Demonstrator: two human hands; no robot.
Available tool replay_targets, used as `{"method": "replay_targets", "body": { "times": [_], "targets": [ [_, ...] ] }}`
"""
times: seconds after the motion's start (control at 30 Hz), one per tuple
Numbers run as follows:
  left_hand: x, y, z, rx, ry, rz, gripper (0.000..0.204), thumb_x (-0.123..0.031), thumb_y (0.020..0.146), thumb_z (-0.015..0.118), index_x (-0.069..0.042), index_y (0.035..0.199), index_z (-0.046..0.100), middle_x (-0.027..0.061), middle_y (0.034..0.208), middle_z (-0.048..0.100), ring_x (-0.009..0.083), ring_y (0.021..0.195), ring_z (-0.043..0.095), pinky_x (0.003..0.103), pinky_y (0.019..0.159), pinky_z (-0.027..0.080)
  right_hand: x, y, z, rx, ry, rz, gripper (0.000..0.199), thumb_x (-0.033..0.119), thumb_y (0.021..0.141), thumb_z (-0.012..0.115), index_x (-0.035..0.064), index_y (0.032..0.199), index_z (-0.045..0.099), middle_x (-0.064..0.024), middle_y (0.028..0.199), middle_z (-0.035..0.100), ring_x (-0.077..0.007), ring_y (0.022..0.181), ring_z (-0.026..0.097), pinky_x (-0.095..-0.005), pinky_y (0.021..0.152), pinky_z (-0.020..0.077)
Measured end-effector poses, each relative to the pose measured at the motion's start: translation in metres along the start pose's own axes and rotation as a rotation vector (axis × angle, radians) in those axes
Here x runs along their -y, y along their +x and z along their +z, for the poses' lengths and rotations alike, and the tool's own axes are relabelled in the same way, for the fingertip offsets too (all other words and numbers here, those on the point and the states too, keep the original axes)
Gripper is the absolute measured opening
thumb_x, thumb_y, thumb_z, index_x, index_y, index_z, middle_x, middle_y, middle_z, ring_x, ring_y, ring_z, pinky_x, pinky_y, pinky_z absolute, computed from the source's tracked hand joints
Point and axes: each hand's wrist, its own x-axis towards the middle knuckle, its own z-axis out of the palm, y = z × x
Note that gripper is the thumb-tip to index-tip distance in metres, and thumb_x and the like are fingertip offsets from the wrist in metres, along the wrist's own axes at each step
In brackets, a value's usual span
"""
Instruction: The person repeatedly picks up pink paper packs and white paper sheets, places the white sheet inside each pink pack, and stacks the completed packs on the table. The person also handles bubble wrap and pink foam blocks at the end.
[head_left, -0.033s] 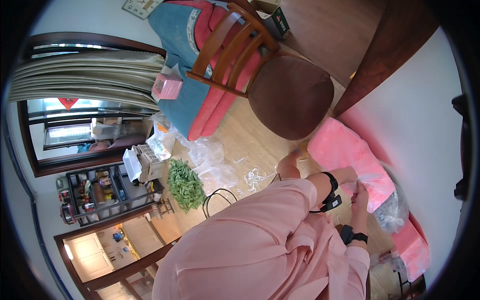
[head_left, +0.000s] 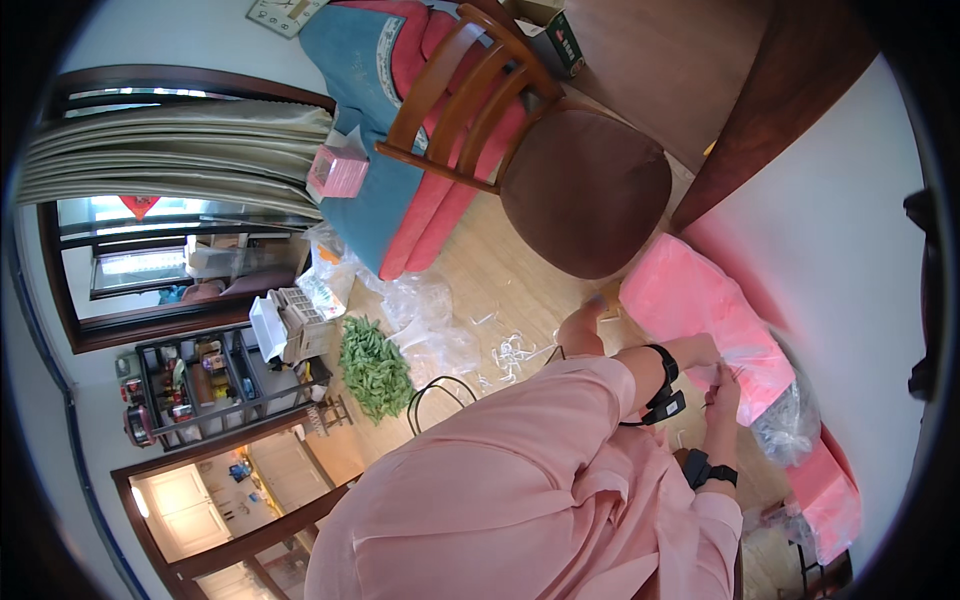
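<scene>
Grip: both my hands, left hand (head_left: 700,352) and right hand (head_left: 722,392), pinched on the pink bag (head_left: 695,305).
Beside: clear plastic bag (head_left: 790,425), touching it.
Behind: brown chair (head_left: 585,190).

Pink plastic bag (head_left: 700,310): plain bright pink; next to it lies a clear, colourless bag (head_left: 790,425). Chair (head_left: 560,170) beyond the pink bag: dark brown seat, red-brown wooden back. Floor (head_left: 500,290): light wood grain.

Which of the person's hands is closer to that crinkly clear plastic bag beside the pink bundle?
The right hand, though only just. It sits at the pink bundle edge, just beside the clear plastic bag. The left hand lies above it on the bundle, slightly farther off.
</scene>
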Motion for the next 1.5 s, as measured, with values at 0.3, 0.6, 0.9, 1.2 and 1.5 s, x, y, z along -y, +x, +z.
{"method": "replay_targets", "body": {
  "times": [0.3, 0.6, 0.9, 1.2, 1.5],
  "targets": [
    [-0.027, -0.058, -0.025, -0.485, -0.032, 0.237, 0.032, -0.032, 0.074, 0.074, -0.003, 0.085, 0.072, 0.0219, 0.087, 0.071, 0.0385, 0.085, 0.069, 0.049, 0.077, 0.054, -0.012, 0.03, 0.004, 0.007, 0.052, -0.06, 0.009, 0.022, 0.1, 0.061, 0.0144, 0.095, 0.061, 0.008, 0.063, 0.046, -0.0014, 0.042, 0.032, -0.0192, 0.038, 0.0206],
    [-0.018, -0.03, -0.001, -0.349, 0.26, 0.256, 0.023, -0.021, 0.085, 0.065, -0.002, 0.077, 0.073, 0.0197, 0.075, 0.07, 0.0366, 0.071, 0.07, 0.047, 0.07, 0.056, -0.027, 0.034, -0.015, 0.162, -0.012, -0.095, 0.007, 0.016, 0.094, 0.065, 0.0117, 0.094, 0.059, 0.0073, 0.07, 0.053, 0.0001, 0.044, 0.031, -0.0191, 0.039, 0.02],
    [-0.019, -0.032, -0.011, -0.386, -0.265, 0.002, 0.025, -0.025, 0.084, 0.07, -0.001, 0.084, 0.071, 0.0187, 0.079, 0.069, 0.0333, 0.076, 0.07, 0.047, 0.071, 0.054, -0.015, 0.021, -0.008, 0.159, 0.095, -0.025, 0.01, 0.022, 0.096, 0.065, 0.0118, 0.097, 0.061, 0.0083, 0.068, 0.05, 0.0, 0.043, 0.03, -0.0197, 0.038, 0.0184],
    [-0.035, -0.05, -0.01, -0.399, 0.17, 0.391, 0.014, -0.013, 0.074, 0.073, -0.003, 0.084, 0.071, 0.0192, 0.094, 0.067, 0.0388, 0.087, 0.067, 0.045, 0.078, 0.054, -0.034, 0.026, -0.007, 0.076, 0.224, -0.066, 0.013, 0.017, 0.099, 0.063, 0.0097, 0.109, 0.064, 0.009, 0.068, 0.049, 0.0004, 0.045, 0.03, -0.0198, 0.038, 0.0188],
    [-0.023, -0.022, -0.01, -0.273, 0.413, 0.261, 0.024, -0.024, 0.084, 0.066, -0.001, 0.085, 0.072, 0.0223, 0.087, 0.071, 0.0385, 0.083, 0.07, 0.047, 0.075, 0.055, -0.029, 0.016, -0.009, 0.199, 0.278, -0.066, 0.018, 0.018, 0.102, 0.06, 0.007, 0.115, 0.063, 0.0095, 0.066, 0.046, -0.001, 0.046, 0.028, -0.0201, 0.042, 0.0201]
  ]
}}
